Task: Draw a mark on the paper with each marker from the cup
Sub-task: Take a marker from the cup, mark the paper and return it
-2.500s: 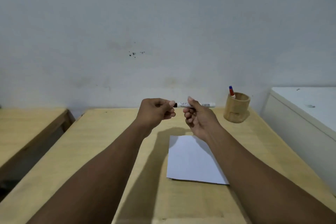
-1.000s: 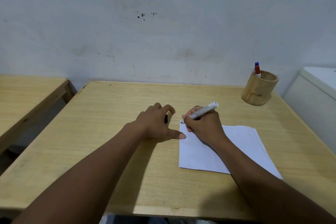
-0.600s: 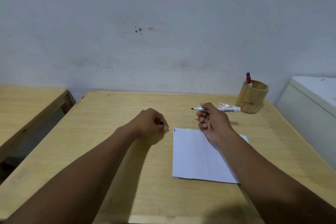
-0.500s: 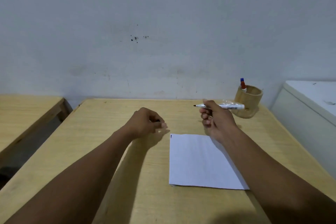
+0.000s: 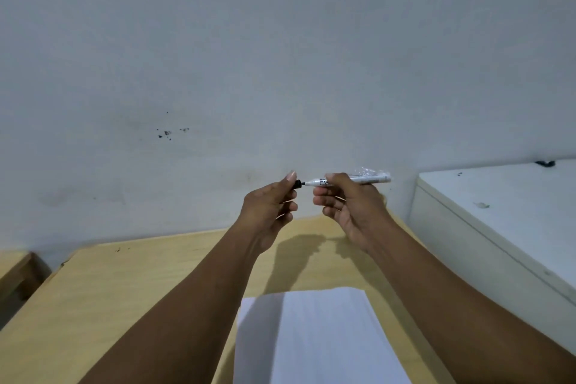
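Note:
Both hands are raised in front of the wall, above the table. My right hand point(image 5: 349, 206) grips a white marker point(image 5: 364, 178) held level, its dark tip pointing left. My left hand point(image 5: 269, 206) pinches the marker's black cap point(image 5: 297, 184) just left of that tip, the two nearly touching. The white paper point(image 5: 318, 337) lies flat on the wooden table point(image 5: 109, 290) below my forearms. The cup is hidden behind my right hand.
A white cabinet point(image 5: 498, 212) stands right of the table. The corner of a second wooden table point(image 5: 15, 268) shows at the far left. A plain grey wall rises behind.
Both hands rose from the table and came together; the cap in my left hand now meets the marker's tip. The view tilted up, so the cup is out of sight.

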A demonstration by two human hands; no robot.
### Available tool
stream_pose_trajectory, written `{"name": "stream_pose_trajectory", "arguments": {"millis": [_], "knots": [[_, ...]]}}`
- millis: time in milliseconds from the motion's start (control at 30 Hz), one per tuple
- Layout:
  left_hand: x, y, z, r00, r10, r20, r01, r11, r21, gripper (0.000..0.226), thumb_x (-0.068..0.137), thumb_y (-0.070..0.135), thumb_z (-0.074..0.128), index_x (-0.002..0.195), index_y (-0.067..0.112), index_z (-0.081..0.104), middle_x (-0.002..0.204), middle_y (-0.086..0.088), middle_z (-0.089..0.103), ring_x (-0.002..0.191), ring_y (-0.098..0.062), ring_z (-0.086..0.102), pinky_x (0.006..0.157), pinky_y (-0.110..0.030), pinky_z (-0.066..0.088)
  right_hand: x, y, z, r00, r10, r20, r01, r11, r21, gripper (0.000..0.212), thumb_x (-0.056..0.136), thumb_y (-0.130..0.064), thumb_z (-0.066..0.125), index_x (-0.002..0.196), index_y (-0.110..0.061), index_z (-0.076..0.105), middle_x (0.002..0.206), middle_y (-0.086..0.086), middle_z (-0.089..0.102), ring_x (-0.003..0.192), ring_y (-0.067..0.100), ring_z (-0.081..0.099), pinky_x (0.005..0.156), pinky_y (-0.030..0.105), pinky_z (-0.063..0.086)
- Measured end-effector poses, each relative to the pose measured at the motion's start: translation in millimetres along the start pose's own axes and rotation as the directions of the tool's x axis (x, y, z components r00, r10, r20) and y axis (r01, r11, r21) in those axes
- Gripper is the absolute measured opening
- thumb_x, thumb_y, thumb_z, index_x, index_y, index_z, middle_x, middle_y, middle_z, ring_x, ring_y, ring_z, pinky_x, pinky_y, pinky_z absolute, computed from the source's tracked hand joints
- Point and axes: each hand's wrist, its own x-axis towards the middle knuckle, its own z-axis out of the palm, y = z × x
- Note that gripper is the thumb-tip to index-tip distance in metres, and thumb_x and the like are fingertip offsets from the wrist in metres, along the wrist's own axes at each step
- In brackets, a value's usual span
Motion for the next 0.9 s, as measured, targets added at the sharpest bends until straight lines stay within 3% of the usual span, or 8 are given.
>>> {"name": "stream_pose_trajectory", "arguments": {"millis": [267, 400, 500, 633, 767, 833, 900], "knots": [[18.7, -6.8, 36.8, 0.996, 0.081, -0.037, -0.078, 0.993, 0.094, 0.025, 0.080, 0.034, 0.084, 0.082, 0.009, 0.080, 0.069, -0.001, 0.063, 0.058, -0.015, 0.057, 0.064, -0.029, 0.048, 14.6, -4.1, -26.8, 0.999, -0.047, -0.006, 0.047, 0.998, -0.038, 0.006, 0.095, -0.006, 0.067, 0.089, -0.005, 0.069, 0.078, 0.017, 0.073, 0.057, 0.017, 0.070, 0.055, 0.025, 0.048], [23.8, -5.9, 43.5, 0.999, 0.035, 0.025, -0.037, 0.995, 0.090, 0.026, 0.083, 0.033, 0.081, 0.082, 0.007, 0.077, 0.064, 0.001, 0.063, 0.057, -0.015, 0.059, 0.063, -0.028, 0.050, 21.3, -3.4, -32.7, 1.000, -0.020, 0.023, 0.020, 1.000, -0.005, 0.010, 0.096, -0.008, 0.067, 0.089, -0.003, 0.071, 0.076, 0.016, 0.073, 0.057, 0.017, 0.067, 0.056, 0.026, 0.046], [29.6, -5.0, 45.9, 0.999, 0.029, 0.035, -0.032, 0.997, 0.077, 0.025, 0.084, 0.030, 0.080, 0.081, 0.005, 0.074, 0.063, -0.001, 0.061, 0.057, -0.016, 0.060, 0.063, -0.027, 0.051, 29.6, -4.3, -35.9, 0.998, 0.014, 0.065, -0.013, 1.000, -0.009, 0.012, 0.096, -0.013, 0.069, 0.089, -0.004, 0.071, 0.075, 0.013, 0.073, 0.057, 0.015, 0.064, 0.057, 0.025, 0.045], [38.8, -1.0, 49.5, 0.992, 0.119, 0.034, -0.123, 0.978, 0.170, 0.025, 0.086, 0.029, 0.080, 0.084, 0.005, 0.075, 0.069, -0.004, 0.067, 0.062, -0.017, 0.068, 0.065, -0.027, 0.055, 41.4, -21.7, -46.0, 0.988, 0.100, 0.115, -0.079, 0.982, -0.169, 0.023, 0.094, -0.030, 0.072, 0.098, -0.008, 0.067, 0.074, 0.012, 0.071, 0.053, 0.014, 0.061, 0.048, 0.023, 0.041], [54.4, 18.0, 59.5, 0.946, 0.322, 0.035, -0.313, 0.884, 0.346, 0.020, 0.085, 0.028, 0.081, 0.079, 0.009, 0.077, 0.064, 0.000, 0.070, 0.064, -0.018, 0.071, 0.061, -0.027, 0.053, 54.2, -49.2, -84.6, 0.975, 0.096, -0.198, -0.149, 0.950, -0.276, 0.053, 0.089, -0.055, 0.070, 0.105, -0.005, 0.059, 0.075, 0.018, 0.071, 0.044, 0.016, 0.050, 0.036, 0.021, 0.035], [60.8, 23.4, 67.4, 0.922, 0.376, 0.095, -0.373, 0.792, 0.484, 0.021, 0.083, 0.029, 0.082, 0.077, 0.010, 0.077, 0.068, -0.005, 0.073, 0.063, -0.016, 0.071, 0.061, -0.031, 0.055, 55.8, -57.4, -108.7, 0.947, 0.051, -0.316, -0.167, 0.920, -0.355, 0.046, 0.096, -0.047, 0.064, 0.110, -0.004, 0.058, 0.079, 0.019, 0.071, 0.046, 0.017, 0.048, 0.037, 0.023, 0.035], [65.7, 22.6, 77.1, 0.907, 0.395, 0.147, -0.399, 0.690, 0.604, 0.021, 0.082, 0.030, 0.082, 0.080, 0.009, 0.077, 0.069, -0.005, 0.075, 0.059, -0.011, 0.071, 0.060, -0.028, 0.056, 54.2, -61.1, -125.2, 0.942, 0.025, -0.335, -0.179, 0.880, -0.440, 0.037, 0.100, -0.036, 0.062, 0.114, -0.002, 0.060, 0.078, 0.017, 0.070, 0.049, 0.018, 0.049, 0.040, 0.025, 0.035]]}}
